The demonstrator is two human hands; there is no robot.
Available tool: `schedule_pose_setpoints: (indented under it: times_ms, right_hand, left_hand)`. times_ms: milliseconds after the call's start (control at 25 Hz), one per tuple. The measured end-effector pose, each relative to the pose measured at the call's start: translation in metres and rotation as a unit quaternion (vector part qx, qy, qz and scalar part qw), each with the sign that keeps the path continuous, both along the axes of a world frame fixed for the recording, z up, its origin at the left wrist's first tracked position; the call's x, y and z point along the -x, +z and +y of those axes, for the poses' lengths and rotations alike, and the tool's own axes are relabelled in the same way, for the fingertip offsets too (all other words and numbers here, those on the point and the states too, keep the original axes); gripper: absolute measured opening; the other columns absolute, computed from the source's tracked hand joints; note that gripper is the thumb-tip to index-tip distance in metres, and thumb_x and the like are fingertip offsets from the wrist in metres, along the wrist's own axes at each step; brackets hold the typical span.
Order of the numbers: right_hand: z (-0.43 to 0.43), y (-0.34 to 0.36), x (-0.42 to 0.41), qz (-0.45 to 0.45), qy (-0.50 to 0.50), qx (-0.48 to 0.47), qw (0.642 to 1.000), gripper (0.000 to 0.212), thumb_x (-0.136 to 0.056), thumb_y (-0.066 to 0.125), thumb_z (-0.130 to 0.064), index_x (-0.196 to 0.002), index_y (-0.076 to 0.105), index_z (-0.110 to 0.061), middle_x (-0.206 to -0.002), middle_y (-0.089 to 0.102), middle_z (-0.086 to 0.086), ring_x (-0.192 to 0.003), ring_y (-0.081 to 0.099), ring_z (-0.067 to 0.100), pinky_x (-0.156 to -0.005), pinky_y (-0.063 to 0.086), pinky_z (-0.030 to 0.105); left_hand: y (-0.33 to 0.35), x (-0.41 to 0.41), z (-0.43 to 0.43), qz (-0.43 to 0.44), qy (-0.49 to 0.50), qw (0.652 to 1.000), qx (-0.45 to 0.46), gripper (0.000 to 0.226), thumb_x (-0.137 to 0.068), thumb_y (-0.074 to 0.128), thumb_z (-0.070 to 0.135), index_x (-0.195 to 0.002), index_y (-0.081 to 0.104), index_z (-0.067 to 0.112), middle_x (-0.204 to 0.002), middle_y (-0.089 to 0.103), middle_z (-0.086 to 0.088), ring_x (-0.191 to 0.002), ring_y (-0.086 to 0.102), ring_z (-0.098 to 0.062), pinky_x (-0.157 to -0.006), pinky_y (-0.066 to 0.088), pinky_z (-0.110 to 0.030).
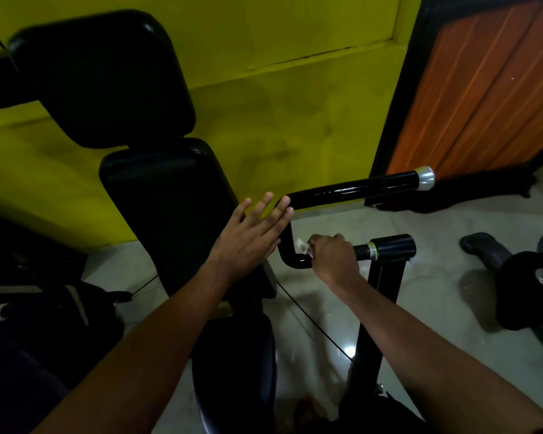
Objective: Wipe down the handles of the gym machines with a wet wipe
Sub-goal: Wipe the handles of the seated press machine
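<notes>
Flanking handle [351, 191]: backrest [170, 208]; door [483, 89]

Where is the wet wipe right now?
In the head view, just right of centre, the wet wipe is bunched in the right hand, which grips the lower handle; the open left hand is just up-left of it.

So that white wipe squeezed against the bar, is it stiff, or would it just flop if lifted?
Probably floppy: the wet wipe shows as a crumpled wad poking out of the right hand. Likely very light, since the fist hides most of it. It may slide easily on the glossy handle.
</notes>
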State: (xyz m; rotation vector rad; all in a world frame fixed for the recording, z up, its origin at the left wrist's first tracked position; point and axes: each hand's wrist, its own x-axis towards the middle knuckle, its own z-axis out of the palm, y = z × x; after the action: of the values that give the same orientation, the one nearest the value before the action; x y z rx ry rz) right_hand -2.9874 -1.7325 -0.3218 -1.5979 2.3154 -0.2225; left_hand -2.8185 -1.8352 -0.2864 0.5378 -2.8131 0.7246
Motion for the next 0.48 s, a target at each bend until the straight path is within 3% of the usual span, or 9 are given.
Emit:
schedule_pose_setpoints:
  times_ms: [120, 240, 320, 400, 480]
  right_hand:
    - [-0.032, 0.008, 0.007, -0.172, 0.037, -0.096, 0.98, 0.022, -0.099, 0.047, -0.016, -0.105, 0.066, -0.008, -0.103, 0.069, 0.012, -0.097, 0.064, 0.031, -0.074, 0.043, 0.032]
    - [-0.049, 0.019, 0.024, -0.18, 0.128, -0.205, 0.954, 0.022, -0.098, 0.046, -0.014, -0.087, 0.064, -0.01, -0.089, 0.064, 0.006, -0.081, 0.059, 0.025, -0.068, 0.039, 0.032]
    - [-0.044, 0.015, 0.029, -0.156, 0.118, -0.168, 0.966, 0.015, -0.096, 0.053, -0.017, -0.084, 0.063, -0.015, -0.087, 0.063, 0.004, -0.081, 0.06, 0.022, -0.069, 0.041, 0.029]
    - [-0.025, 0.003, 0.012, -0.086, 0.063, -0.059, 0.993, 0.01, -0.092, 0.059, -0.014, -0.089, 0.068, -0.016, -0.091, 0.069, 0.006, -0.087, 0.065, 0.025, -0.072, 0.044, 0.028]
    - [0.004, -0.014, -0.016, 0.011, 0.041, 0.074, 0.996, 0.017, -0.088, 0.06, -0.003, -0.089, 0.07, -0.017, -0.088, 0.07, 0.005, -0.083, 0.063, 0.025, -0.075, 0.046, 0.031]
  left_hand:
    - [-0.001, 0.002, 0.001, -0.004, -0.002, 1.0, 0.006, 0.07, -0.1, 0.046, 0.041, -0.157, 0.015, 0.012, -0.165, 0.011, -0.008, -0.15, 0.013, -0.033, -0.115, 0.026, -0.053]
    - [-0.003, 0.001, 0.004, -0.015, -0.013, 1.0, 0.017, 0.069, -0.101, 0.044, 0.042, -0.157, 0.016, 0.013, -0.165, 0.01, -0.007, -0.151, 0.011, -0.033, -0.116, 0.022, -0.054]
    - [-0.002, 0.0, 0.004, -0.021, -0.014, 0.999, 0.03, 0.068, -0.102, 0.043, 0.042, -0.157, 0.017, 0.013, -0.165, 0.01, -0.008, -0.151, 0.011, -0.033, -0.116, 0.023, -0.054]
    - [-0.003, 0.0, 0.003, -0.007, -0.012, 0.999, 0.035, 0.067, -0.102, 0.044, 0.042, -0.157, 0.018, 0.013, -0.165, 0.01, -0.008, -0.151, 0.011, -0.034, -0.116, 0.024, -0.054]
    - [-0.007, 0.001, 0.003, 0.006, -0.014, 0.999, 0.041, 0.066, -0.102, 0.045, 0.041, -0.156, 0.021, 0.013, -0.165, 0.011, -0.008, -0.151, 0.011, -0.034, -0.116, 0.024, -0.054]
